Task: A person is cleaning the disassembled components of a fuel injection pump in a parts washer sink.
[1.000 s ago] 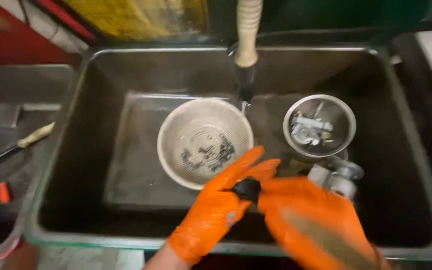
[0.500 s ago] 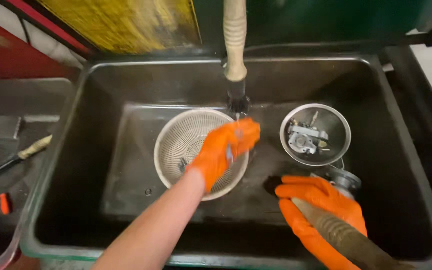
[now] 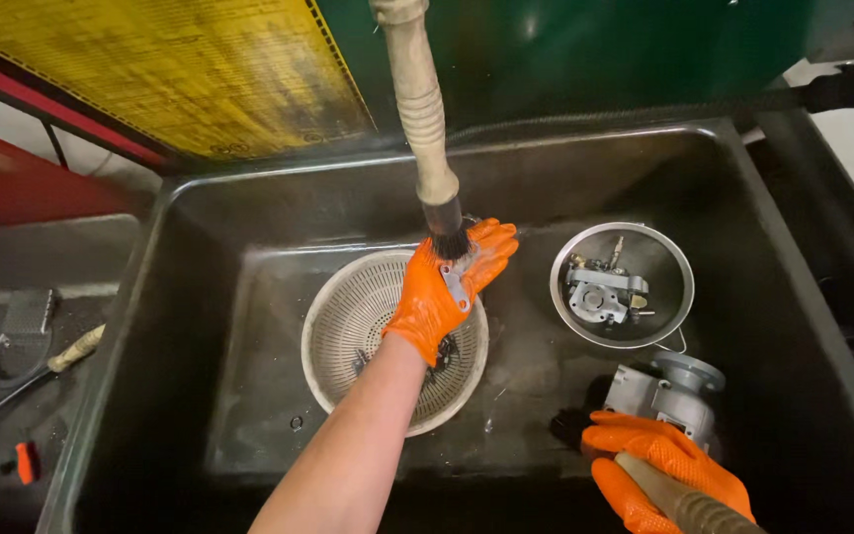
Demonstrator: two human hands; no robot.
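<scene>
Head view: you are looking steeply down, close over the wash basin (image 3: 200,326), facing twelve o'clock.
Shared: nothing; single view.

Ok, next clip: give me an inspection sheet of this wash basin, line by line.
Surface: dark basin, wet and grimy.
Job's things: hose with brush tip hanging over a white strainer; small metal part held under the brush.
Clutter: metal bowl holding an engine part; grey housing; small ring on the basin floor.
Grippers: left hand, orange glove, grips the small metal part; right hand, orange glove, near the housing, grasp unclear.
Cables: nothing seen.
Surroundings: yellow panel; side tray with a brush.
</scene>
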